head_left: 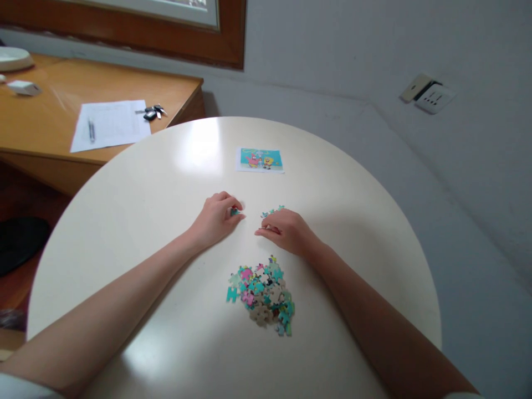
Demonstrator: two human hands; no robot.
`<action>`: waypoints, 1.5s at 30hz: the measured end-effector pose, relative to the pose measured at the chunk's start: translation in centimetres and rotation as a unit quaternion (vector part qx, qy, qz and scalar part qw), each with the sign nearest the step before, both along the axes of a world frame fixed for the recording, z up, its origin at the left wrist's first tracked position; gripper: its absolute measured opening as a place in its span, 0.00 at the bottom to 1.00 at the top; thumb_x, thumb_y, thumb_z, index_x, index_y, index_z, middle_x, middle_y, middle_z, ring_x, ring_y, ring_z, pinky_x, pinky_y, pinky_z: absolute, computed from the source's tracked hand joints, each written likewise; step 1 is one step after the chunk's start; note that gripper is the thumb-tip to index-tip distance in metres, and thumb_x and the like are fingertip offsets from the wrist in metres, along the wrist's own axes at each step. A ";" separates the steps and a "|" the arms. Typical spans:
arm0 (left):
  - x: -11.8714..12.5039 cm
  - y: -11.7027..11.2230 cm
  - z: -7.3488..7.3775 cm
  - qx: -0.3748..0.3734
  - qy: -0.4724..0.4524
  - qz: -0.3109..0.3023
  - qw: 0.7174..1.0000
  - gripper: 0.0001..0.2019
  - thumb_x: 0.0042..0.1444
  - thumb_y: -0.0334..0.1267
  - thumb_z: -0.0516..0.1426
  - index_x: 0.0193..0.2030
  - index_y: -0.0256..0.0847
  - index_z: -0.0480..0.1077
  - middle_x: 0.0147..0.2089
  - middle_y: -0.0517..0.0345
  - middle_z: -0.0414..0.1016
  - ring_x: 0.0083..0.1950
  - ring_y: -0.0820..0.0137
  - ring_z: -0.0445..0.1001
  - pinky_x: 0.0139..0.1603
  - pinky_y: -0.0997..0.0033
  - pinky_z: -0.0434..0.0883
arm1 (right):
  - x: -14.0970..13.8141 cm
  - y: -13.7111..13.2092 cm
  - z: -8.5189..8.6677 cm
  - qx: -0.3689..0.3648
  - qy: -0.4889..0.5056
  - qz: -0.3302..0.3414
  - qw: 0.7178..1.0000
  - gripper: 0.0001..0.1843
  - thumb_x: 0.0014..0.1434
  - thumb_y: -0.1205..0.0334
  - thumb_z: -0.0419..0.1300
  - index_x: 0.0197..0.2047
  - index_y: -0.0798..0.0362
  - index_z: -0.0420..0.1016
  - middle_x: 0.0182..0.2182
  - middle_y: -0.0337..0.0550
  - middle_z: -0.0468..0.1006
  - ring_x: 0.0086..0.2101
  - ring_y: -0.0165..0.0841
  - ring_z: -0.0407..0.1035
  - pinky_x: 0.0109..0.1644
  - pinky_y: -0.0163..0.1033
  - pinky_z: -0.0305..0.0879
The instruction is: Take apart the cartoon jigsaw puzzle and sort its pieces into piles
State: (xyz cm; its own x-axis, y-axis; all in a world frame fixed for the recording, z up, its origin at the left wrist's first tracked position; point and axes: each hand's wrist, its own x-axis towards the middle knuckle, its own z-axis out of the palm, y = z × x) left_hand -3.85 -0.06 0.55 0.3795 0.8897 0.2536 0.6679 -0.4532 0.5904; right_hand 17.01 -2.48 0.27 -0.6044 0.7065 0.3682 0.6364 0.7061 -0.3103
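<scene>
My left hand (216,219) rests on the round cream table (137,221), fingers curled and pinching a small teal puzzle piece (235,211). My right hand (286,230) lies just to its right, fingers bent down onto a short strip of joined teal pieces (273,211) that peeks out beyond the knuckles. A heap of several loose puzzle pieces (261,296) in teal, pink and beige lies nearer to me, between my forearms. A small cartoon reference picture (260,159) lies flat farther back on the table.
A wooden desk (45,127) stands at the left, bearing a paper sheet (112,124) with a pen (91,129), keys (152,112) and a white box (24,87). A wall socket (432,97) sits on the wall at right. Something dark (20,241) lies low at the left.
</scene>
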 end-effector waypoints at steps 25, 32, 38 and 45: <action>0.6 -0.8 0.6 0.012 0.206 0.116 0.972 0.14 0.58 0.47 0.49 0.39 0.39 0.66 0.40 0.47 0.69 0.45 0.57 0.64 0.46 0.57 0.58 | 0.0 -0.2 -0.4 0.024 0.177 -0.094 0.979 0.11 0.58 0.63 0.57 0.44 0.51 0.75 0.39 0.43 0.80 0.36 0.31 0.75 0.44 0.36 0.72; 0.3 -0.8 0.3 0.023 0.165 0.116 0.979 0.12 0.58 0.44 0.51 0.44 0.39 0.65 0.42 0.48 0.69 0.46 0.58 0.65 0.47 0.58 0.57 | -0.2 0.0 -0.4 0.036 0.203 -0.100 0.973 0.10 0.59 0.65 0.54 0.41 0.51 0.76 0.37 0.42 0.80 0.35 0.30 0.75 0.44 0.35 0.72; 0.0 -0.3 -0.4 0.028 0.121 0.097 0.987 0.09 0.57 0.43 0.53 0.37 0.40 0.67 0.40 0.49 0.69 0.44 0.59 0.65 0.45 0.58 0.59 | -0.1 0.0 -0.2 0.006 0.215 -0.135 0.967 0.10 0.59 0.62 0.55 0.41 0.51 0.76 0.38 0.43 0.80 0.34 0.31 0.75 0.43 0.38 0.72; -0.1 -0.1 -0.4 0.019 0.089 0.063 0.994 0.06 0.56 0.38 0.53 0.36 0.40 0.69 0.38 0.51 0.69 0.43 0.61 0.66 0.45 0.59 0.59 | 0.2 0.5 -0.6 -0.061 0.283 -0.167 0.943 0.09 0.56 0.58 0.58 0.33 0.53 0.75 0.29 0.42 0.80 0.28 0.31 0.74 0.35 0.35 0.71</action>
State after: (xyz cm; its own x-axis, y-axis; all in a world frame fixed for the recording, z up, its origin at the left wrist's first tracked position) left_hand -3.98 -0.17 0.12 0.3070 0.9242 0.2271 0.8128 -0.3788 0.4425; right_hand 17.23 -2.01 -0.30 -0.0722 0.8799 0.4696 0.5248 0.4339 -0.7323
